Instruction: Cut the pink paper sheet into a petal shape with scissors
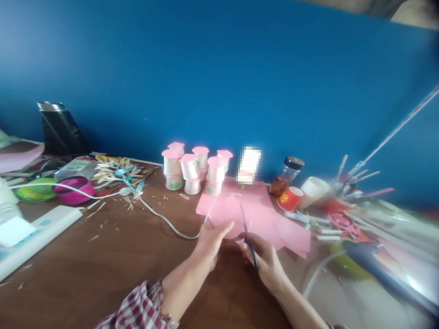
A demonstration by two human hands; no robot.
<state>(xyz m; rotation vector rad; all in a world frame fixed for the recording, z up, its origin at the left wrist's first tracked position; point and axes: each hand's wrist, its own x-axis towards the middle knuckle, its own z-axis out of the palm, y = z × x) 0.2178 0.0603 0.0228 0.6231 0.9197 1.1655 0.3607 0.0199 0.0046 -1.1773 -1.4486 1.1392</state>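
The brown wooden bench [103, 256] is carrying a spread of pink paper sheets [260, 214], and white spools with pink caps [192, 169] are standing just behind the sheets. At the sheets' near edge the left hand [209, 242] is pinching the paper, fingers closed on it. Beside it the right hand [265, 262] is gripping slim dark scissors [248, 237], fingers wrapped shut round the handles, blades pointing over the sheets. I'd judge the cutting is going best with the paper held taut, close to the blades.

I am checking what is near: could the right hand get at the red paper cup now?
Probably yes. The red paper cup lies beyond the flat pink sheets, with nothing tall between it and the right hand. But that hand is closed on scissors, so its grasp is not free.
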